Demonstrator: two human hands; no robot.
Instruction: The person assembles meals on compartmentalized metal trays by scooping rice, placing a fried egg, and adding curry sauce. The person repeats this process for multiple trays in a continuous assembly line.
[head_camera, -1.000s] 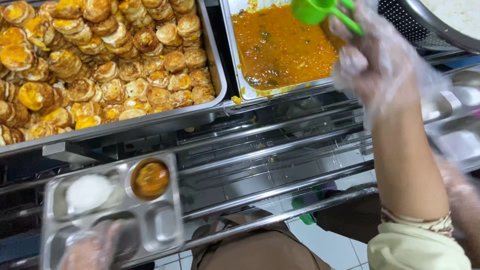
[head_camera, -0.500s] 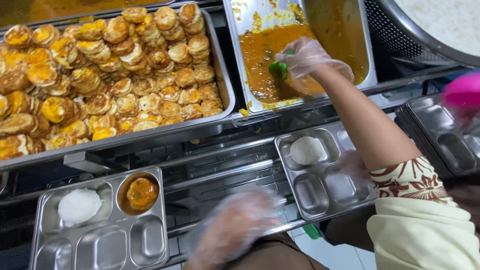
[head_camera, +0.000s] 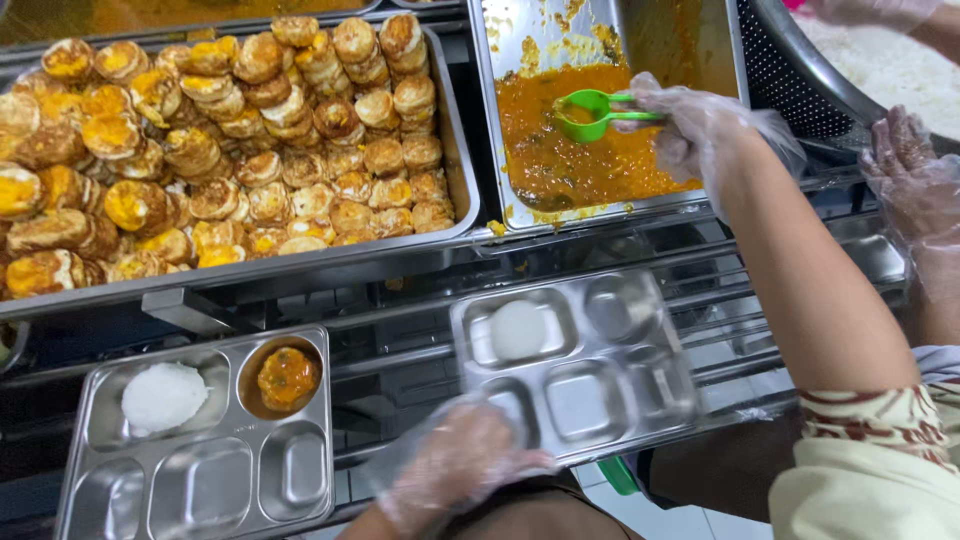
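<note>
far left, a steel meal tray (head_camera: 200, 480) rests on the rails with a rice mound (head_camera: 163, 396) and a filled curry cup (head_camera: 286, 378); its other wells are bare. above it, a deep pan of fried eggs (head_camera: 230, 150) is heaped above its rim; a knock could roll one out.

centre, the left hand (head_camera: 455, 470), in a thin plastic glove, has its fingers closed on the near edge of a second meal tray (head_camera: 575, 360), which holds only a rice mound (head_camera: 518, 330). the tray sits skewed across the rails; judged likely to tip or slide if the grip loosens.

right of centre, the right hand (head_camera: 700, 125), also gloved, has its fingers clamped on the handle of a green ladle (head_camera: 592, 112), whose bowl sits in orange curry in the curry pan (head_camera: 600, 150). the ladle is well apart from the tray; carried across, drips on the rails seem likely, and splashes already mark the pan edge.

far right, another person's gloved hand (head_camera: 915, 195) rests near a rice basin (head_camera: 880, 70); arms could collide.
</note>
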